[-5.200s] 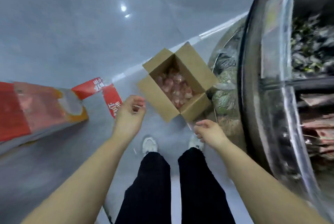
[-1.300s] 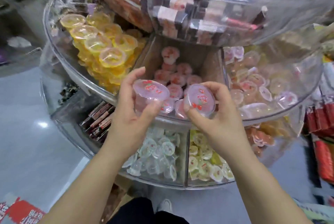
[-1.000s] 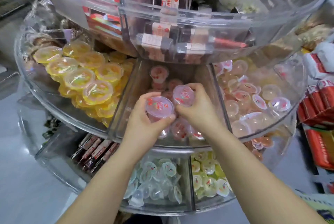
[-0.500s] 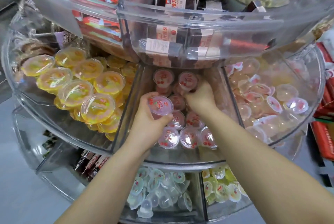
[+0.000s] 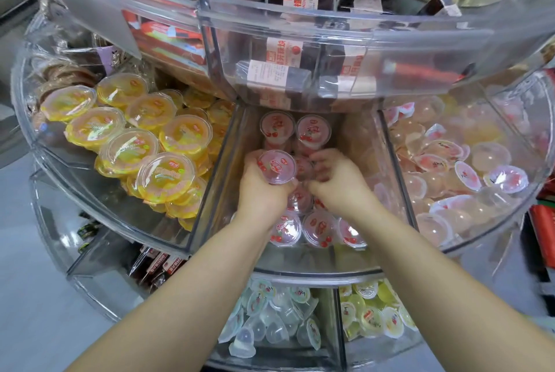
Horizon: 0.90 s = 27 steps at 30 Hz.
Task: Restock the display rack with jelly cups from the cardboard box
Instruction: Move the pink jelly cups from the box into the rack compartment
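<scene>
Since half a second ago, the right hand (image 5: 336, 182) has been drawn back from the far stack, its cup left there; its fingers are curled down among the pink jelly cups (image 5: 318, 229), and whether anything is pinched cannot be told. One jelly cup (image 5: 277, 166) is gripped by the left hand (image 5: 264, 191) over the middle compartment (image 5: 390, 191) of the display rack (image 5: 315, 277). That cup remains to be placed; the cardboard box is out of view.

Since half a second ago the right hand (image 5: 336, 185) has let go of its cup (image 5: 313, 130), now standing at the compartment's back, and drawn back beside the left hand (image 5: 264, 188).
</scene>
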### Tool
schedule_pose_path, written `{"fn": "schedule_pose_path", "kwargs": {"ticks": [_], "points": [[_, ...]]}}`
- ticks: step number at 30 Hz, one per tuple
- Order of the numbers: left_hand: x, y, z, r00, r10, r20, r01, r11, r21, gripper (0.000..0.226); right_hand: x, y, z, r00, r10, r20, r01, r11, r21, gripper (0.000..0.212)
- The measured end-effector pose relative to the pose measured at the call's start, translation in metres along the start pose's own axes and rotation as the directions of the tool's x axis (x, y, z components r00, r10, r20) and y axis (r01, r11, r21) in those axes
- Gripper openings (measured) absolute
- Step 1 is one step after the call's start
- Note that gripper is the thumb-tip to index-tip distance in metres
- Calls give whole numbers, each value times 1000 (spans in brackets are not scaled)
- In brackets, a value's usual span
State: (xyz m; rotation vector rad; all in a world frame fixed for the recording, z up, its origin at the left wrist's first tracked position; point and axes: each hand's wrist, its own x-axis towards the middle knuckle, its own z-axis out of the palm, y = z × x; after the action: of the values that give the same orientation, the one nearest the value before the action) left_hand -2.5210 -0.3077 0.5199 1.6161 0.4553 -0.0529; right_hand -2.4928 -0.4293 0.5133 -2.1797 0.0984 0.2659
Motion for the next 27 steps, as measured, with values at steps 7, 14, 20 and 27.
{"fn": "schedule_pose_path", "kwargs": {"ticks": [7, 14, 20, 27], "points": [[-3, -5, -7, 995, -82, 53, 90, 981, -170, 51, -3, -26, 14, 971, -158, 179, 165, 986, -26, 47], [-8, -13, -26, 974, -86, 210, 131, 969, -210, 68, 7, -33, 34, 988, -156, 4, 156, 987, 25, 30], [-13, -8, -31, 962, -114, 250, 136, 988, -72, 78, 9, -30, 41, 986, -165, -32, 166, 986, 18, 32], [-14, -3, -32, 961, -136, 239, 160, 983, -85, 59, 11, -28, 40, 998, -49, 43, 47, 998, 41, 37]]}}
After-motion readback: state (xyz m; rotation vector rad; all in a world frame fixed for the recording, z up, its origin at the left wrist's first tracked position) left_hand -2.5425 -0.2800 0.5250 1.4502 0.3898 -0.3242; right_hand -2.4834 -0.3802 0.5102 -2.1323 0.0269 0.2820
